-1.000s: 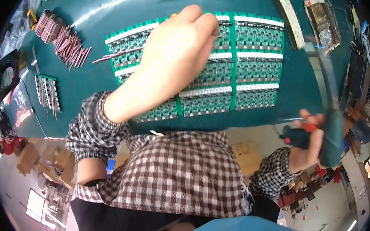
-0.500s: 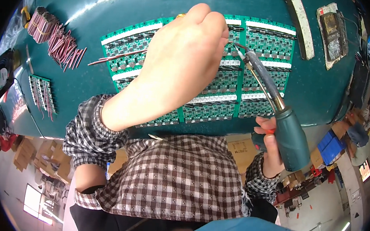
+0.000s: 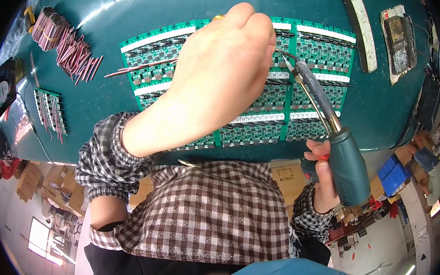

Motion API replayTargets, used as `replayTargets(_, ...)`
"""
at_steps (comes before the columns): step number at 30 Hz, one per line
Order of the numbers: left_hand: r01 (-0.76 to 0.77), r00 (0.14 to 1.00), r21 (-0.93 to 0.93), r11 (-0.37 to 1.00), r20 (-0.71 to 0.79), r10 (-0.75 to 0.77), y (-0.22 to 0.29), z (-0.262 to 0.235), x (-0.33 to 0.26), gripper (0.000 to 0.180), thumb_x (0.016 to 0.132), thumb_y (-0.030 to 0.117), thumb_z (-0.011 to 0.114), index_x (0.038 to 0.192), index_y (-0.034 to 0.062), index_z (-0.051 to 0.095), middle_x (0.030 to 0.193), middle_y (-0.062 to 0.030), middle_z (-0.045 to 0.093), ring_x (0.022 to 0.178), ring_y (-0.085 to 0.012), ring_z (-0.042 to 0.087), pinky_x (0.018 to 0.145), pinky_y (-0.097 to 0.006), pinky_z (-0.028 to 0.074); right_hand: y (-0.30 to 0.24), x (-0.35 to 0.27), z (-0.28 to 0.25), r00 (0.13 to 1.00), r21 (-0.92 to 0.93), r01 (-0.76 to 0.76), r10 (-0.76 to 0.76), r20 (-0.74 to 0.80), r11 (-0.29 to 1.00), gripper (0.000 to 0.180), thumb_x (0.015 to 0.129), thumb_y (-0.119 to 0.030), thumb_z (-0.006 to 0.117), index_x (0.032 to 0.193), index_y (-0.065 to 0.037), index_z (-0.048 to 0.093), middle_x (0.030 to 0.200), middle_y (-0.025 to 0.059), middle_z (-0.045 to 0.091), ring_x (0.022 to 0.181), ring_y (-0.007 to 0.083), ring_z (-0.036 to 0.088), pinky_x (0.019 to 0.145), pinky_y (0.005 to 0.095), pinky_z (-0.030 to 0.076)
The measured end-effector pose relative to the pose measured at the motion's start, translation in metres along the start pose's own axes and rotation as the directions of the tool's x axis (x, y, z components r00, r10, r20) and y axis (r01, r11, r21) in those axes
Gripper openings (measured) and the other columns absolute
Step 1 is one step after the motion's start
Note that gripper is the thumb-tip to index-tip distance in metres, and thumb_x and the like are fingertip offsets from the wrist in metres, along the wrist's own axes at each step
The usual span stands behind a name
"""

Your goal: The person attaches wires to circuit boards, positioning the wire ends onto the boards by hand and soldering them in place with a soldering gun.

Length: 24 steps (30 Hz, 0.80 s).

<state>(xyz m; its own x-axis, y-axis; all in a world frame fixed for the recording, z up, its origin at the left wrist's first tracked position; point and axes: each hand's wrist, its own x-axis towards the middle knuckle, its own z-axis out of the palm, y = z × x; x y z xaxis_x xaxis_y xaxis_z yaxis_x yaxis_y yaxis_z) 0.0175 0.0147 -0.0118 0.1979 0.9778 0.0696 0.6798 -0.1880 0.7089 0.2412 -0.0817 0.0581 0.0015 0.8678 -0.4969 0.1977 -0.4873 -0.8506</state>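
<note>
My left hand (image 3: pixel 217 72) arches over a panel of green circuit boards (image 3: pixel 320 49), its fingers closed and their tips hidden from view. Thin red and black wires (image 3: pixel 141 68) stick out to the left from beneath it. In my right hand (image 3: pixel 325 179) is a soldering gun with a dark green handle (image 3: pixel 349 168). The gun's bent tip meets the boards right beside my left fingertips. Rows of white strips and dark leads run across the panel. Whatever lies directly under my left palm is covered.
Bundled and loose wires (image 3: pixel 79 56) lie at the left on the green table (image 3: pixel 99 97). A small board strip with wires (image 3: pixel 50 111) is nearer. At the far right are a worn solder-stained block (image 3: pixel 398 43) and a curved pale strip (image 3: pixel 362 32). A fan (image 3: pixel 1 92) stands at the left edge.
Both hands and the soldering gun appear shifted very slightly to the right, as do the right-hand boards and the block. My grips look the same.
</note>
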Motion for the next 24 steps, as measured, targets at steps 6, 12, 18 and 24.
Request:
replayTargets(6, -0.005, 1.0, -0.02, 1.0, -0.007, 0.005, 0.0001, -0.0006, 0.0002, 0.007, 0.084, 0.005, 0.06, 0.086, 0.0023, 0.054, 0.078, -0.0123, 0.052, 0.069, -0.032, 0.055, 0.06, -0.037, 0.044, -0.0019, 0.0012, 0.0045, 0.996, -0.119, 0.076, -0.08, -0.028, 0.99, 0.033, 0.085, -0.008, 0.058, 0.112, 0.009, 0.053, 0.098, 0.0168, 0.06, 0.089, 0.0312, 0.064, 0.07, 0.0359, 0.056)
replayTargets(12, -0.021, 1.0, -0.045, 0.999, -0.017, 0.02, -0.0015, 0.0015, -0.0002, 0.006, 0.085, 0.006, 0.059, 0.086, 0.0024, 0.054, 0.079, -0.0129, 0.051, 0.07, -0.0331, 0.054, 0.06, -0.038, 0.044, 0.0024, -0.0001, -0.0005, 0.997, -0.098, 0.054, -0.058, -0.044, 0.994, 0.037, 0.08, -0.001, 0.068, 0.114, 0.006, 0.056, 0.102, 0.0191, 0.066, 0.092, 0.0222, 0.065, 0.082, 0.0345, 0.054)
replayTargets(18, -0.017, 1.0, -0.04, 0.999, -0.016, 0.017, -0.0018, 0.0019, -0.0002, 0.006, 0.086, 0.006, 0.058, 0.086, 0.0025, 0.054, 0.079, -0.0131, 0.051, 0.07, -0.0331, 0.054, 0.06, -0.038, 0.044, 0.0005, -0.0017, 0.001, 0.993, -0.18, 0.086, -0.098, -0.059, 0.98, 0.04, 0.078, 0.002, 0.07, 0.114, 0.007, 0.055, 0.1, 0.0192, 0.067, 0.091, 0.0214, 0.066, 0.081, 0.0336, 0.054)
replayTargets(24, -0.024, 1.0, -0.046, 0.999, -0.016, 0.024, -0.0027, 0.0024, -0.0007, 0.006, 0.086, 0.006, 0.059, 0.087, 0.0025, 0.054, 0.079, -0.013, 0.051, 0.07, -0.033, 0.055, 0.061, -0.038, 0.044, -0.0041, -0.0052, 0.004, 0.993, -0.172, 0.054, -0.071, -0.096, 0.984, 0.041, 0.077, 0.002, 0.071, 0.114, 0.007, 0.055, 0.101, 0.0191, 0.067, 0.091, 0.0217, 0.067, 0.082, 0.0339, 0.053)
